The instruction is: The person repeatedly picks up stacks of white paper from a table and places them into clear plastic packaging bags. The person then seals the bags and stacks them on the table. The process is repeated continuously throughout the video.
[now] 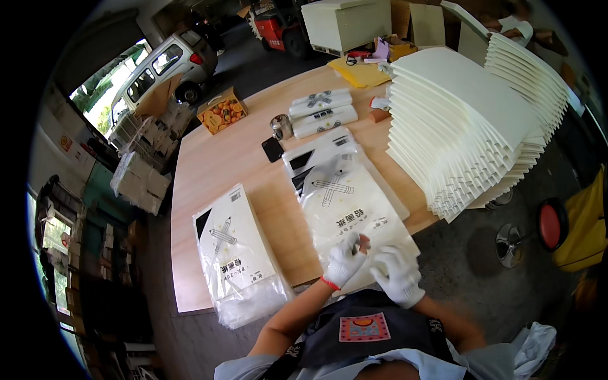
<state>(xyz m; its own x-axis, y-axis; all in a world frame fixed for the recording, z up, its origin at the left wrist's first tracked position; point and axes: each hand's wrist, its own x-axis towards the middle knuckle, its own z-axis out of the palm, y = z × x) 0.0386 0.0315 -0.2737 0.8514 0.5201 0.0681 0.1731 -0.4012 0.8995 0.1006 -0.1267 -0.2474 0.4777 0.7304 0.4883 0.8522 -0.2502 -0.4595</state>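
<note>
- Curled fingers on the left hand, in a white knit glove with a red cuff, lower centre; whether they pinch anything I cannot tell.
- Right hand, in a white knit glove, just beside it, fingers loosely spread.
- Beneath both, right of centre, a clear plastic packet of white paper printed with crossed pencils.
- Lower left of centre, a similar flat plastic-wrapped white packet on the pale wooden table.
- Upper right, a tall fanned stack of white sheets.
</note>
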